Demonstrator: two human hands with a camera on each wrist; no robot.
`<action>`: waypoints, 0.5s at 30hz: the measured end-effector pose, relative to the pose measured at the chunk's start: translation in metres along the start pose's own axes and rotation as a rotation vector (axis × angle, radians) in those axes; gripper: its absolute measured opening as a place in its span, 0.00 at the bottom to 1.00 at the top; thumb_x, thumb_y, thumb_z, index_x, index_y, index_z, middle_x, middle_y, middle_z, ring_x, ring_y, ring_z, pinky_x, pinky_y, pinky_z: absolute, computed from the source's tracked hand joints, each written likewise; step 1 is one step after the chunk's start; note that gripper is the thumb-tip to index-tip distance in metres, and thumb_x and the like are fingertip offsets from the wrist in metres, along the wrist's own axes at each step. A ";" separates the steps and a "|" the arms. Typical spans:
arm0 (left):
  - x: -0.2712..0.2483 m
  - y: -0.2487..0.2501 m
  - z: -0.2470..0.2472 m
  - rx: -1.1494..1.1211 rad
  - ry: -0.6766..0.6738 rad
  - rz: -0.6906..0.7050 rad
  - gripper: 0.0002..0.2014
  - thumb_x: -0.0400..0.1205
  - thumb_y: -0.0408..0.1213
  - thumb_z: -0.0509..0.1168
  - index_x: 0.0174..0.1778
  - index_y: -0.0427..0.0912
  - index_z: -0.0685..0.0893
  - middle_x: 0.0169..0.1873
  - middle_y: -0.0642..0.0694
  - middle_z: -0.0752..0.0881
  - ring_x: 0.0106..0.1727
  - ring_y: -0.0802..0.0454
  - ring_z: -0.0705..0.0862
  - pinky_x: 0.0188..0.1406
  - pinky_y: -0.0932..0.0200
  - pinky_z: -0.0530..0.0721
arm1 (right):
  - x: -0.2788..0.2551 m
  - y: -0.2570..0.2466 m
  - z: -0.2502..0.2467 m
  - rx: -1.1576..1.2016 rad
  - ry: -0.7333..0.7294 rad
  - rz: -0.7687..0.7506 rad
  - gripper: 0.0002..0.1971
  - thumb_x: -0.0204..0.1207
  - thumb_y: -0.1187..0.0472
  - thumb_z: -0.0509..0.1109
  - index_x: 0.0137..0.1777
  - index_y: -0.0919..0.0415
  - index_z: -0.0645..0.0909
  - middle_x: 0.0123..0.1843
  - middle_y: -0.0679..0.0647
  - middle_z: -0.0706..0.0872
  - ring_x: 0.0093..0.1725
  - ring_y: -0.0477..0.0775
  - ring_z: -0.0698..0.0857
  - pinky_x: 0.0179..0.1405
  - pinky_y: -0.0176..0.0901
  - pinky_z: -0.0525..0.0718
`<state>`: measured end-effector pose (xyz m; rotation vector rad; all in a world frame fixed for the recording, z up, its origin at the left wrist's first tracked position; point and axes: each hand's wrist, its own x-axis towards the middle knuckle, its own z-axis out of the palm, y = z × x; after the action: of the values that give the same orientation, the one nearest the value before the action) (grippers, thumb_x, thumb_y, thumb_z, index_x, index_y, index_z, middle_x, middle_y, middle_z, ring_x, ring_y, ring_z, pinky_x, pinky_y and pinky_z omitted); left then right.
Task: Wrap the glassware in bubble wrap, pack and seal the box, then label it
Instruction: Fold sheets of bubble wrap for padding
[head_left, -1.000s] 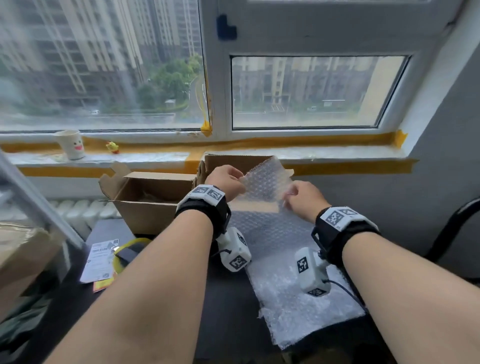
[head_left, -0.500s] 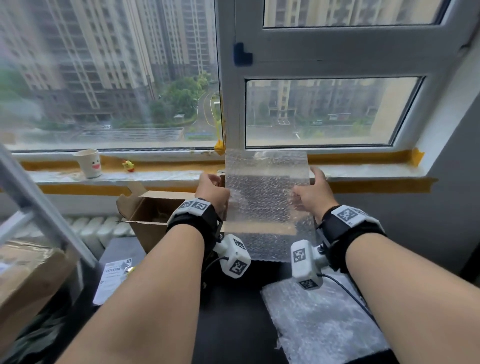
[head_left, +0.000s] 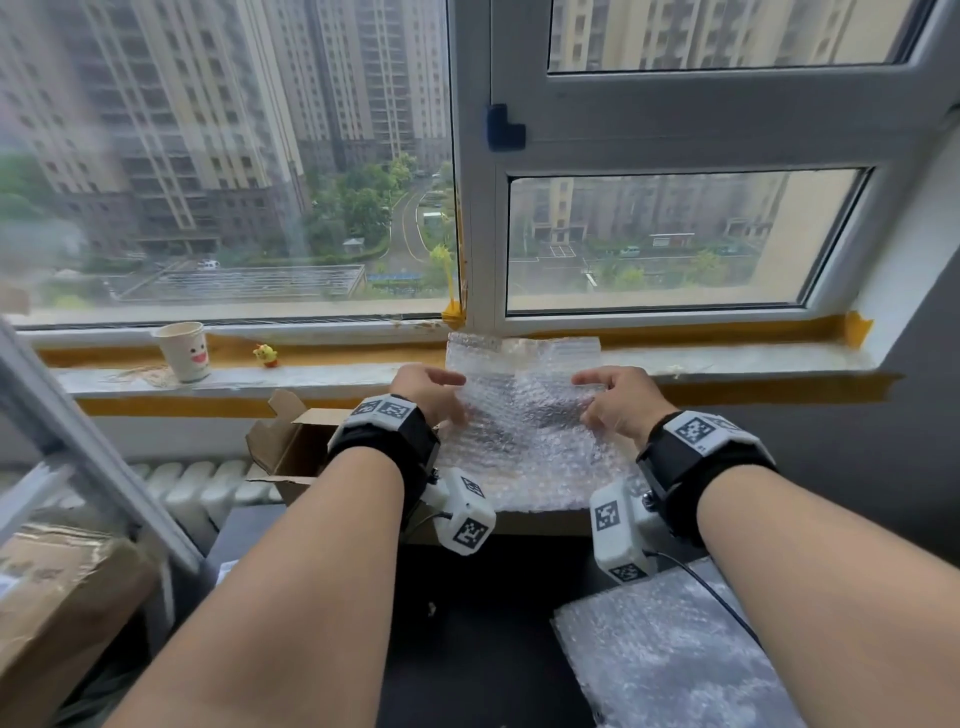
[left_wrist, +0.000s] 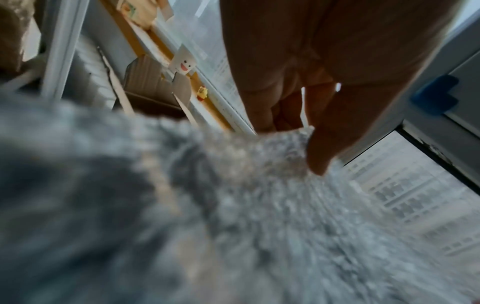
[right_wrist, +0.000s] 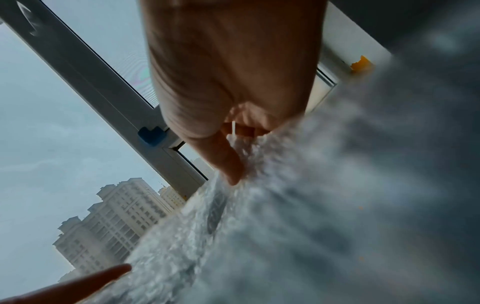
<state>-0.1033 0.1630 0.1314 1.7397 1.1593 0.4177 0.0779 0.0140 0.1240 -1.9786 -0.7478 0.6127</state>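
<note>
1. Since half a second ago, both hands have brought the bubble wrap sheet (head_left: 524, 421) down and forward, so it now droops over the open cardboard box (head_left: 291, 452) instead of standing tall in front of the window
2. Left hand (head_left: 428, 392) pinches the sheet's left edge with thumb and curled fingers; right hand (head_left: 615, 397) pinches the right edge the same way
3. The held sheet hangs right above the box, its top edge near the windowsill (head_left: 727, 358); a second bubble wrap sheet (head_left: 670, 649) lies on the dark table (head_left: 467, 623), nearer the person than the box
4. No glassware shows in any view; it may be inside the box, but I cannot tell
5. What could go wrong: the sheet is floppy and held only at two edges, so I think it could slip out of a pinch, or sag and fold onto itself
6. It could also catch on the box flap (head_left: 275, 421) that sticks up on the far-left side of the box, and tip that light box
7. The head view shows both hands, the box, and the paper cup (head_left: 184, 351) and small yellow toy (head_left: 266, 355) on the windowsill beyond the box
8. The left wrist view (left_wrist: 319, 148) and right wrist view (right_wrist: 223, 156) show each thumb pressed on the sheet up close, though blurry; the right wrist view misses the box
</note>
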 end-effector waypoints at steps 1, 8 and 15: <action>0.003 -0.001 -0.003 0.014 0.014 0.000 0.23 0.70 0.20 0.75 0.58 0.45 0.88 0.55 0.44 0.85 0.60 0.46 0.82 0.58 0.58 0.80 | 0.002 -0.001 0.001 -0.012 0.021 0.000 0.27 0.69 0.84 0.67 0.63 0.57 0.85 0.55 0.59 0.84 0.45 0.55 0.86 0.50 0.48 0.86; 0.015 0.001 -0.015 0.088 0.127 0.021 0.07 0.75 0.31 0.72 0.45 0.46 0.89 0.45 0.45 0.89 0.47 0.46 0.86 0.57 0.49 0.87 | 0.015 -0.003 0.008 -0.009 0.130 -0.027 0.08 0.72 0.72 0.75 0.48 0.61 0.89 0.42 0.54 0.87 0.47 0.55 0.85 0.51 0.45 0.83; 0.022 0.010 -0.017 0.208 -0.042 0.124 0.26 0.67 0.31 0.80 0.61 0.46 0.85 0.53 0.48 0.85 0.56 0.47 0.83 0.57 0.52 0.81 | 0.017 -0.024 0.010 0.156 0.104 -0.141 0.09 0.75 0.68 0.73 0.36 0.56 0.82 0.38 0.52 0.83 0.42 0.49 0.79 0.43 0.40 0.76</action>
<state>-0.0995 0.1900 0.1437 1.9985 1.0993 0.3426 0.0766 0.0417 0.1377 -1.7840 -0.7450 0.4663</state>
